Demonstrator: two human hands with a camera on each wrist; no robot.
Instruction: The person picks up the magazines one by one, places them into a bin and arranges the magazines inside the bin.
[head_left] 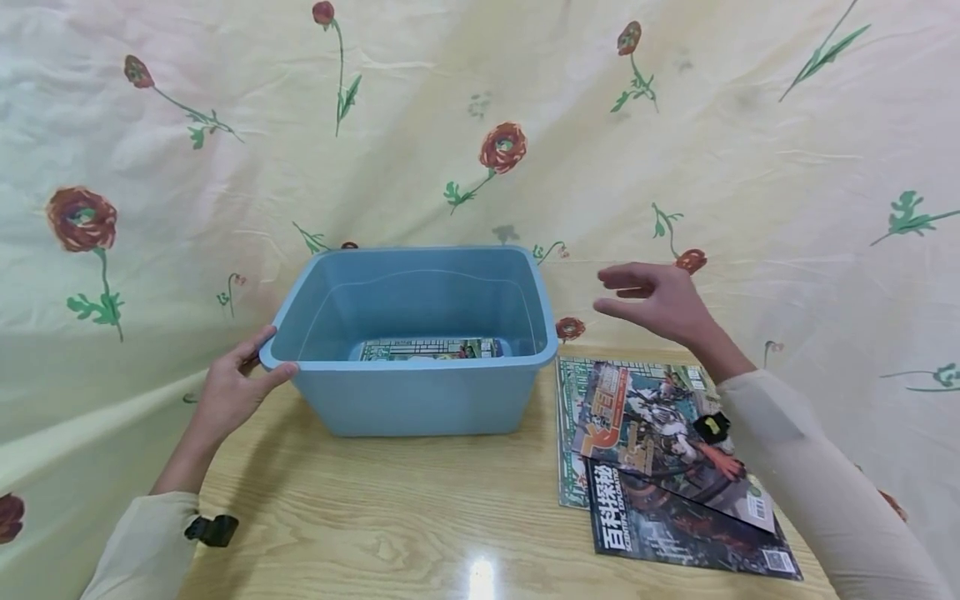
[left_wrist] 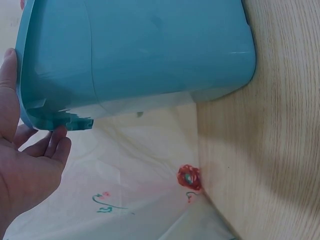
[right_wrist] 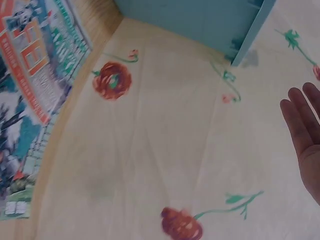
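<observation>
blue bin (head_left: 420, 392) on table | left hand (head_left: 232, 387) grips its left rim; right hand (head_left: 660, 302) open, raised beside it

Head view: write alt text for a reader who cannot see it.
A left hand grips the rim of a blue bin on a wooden table. The right hand hovers open above magazines lying beside the bin.

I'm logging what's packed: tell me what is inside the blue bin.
One magazine lies flat on the floor of the blue bin, green and white cover up. The near wall hides its front part, so anything lying there cannot be seen.
</observation>
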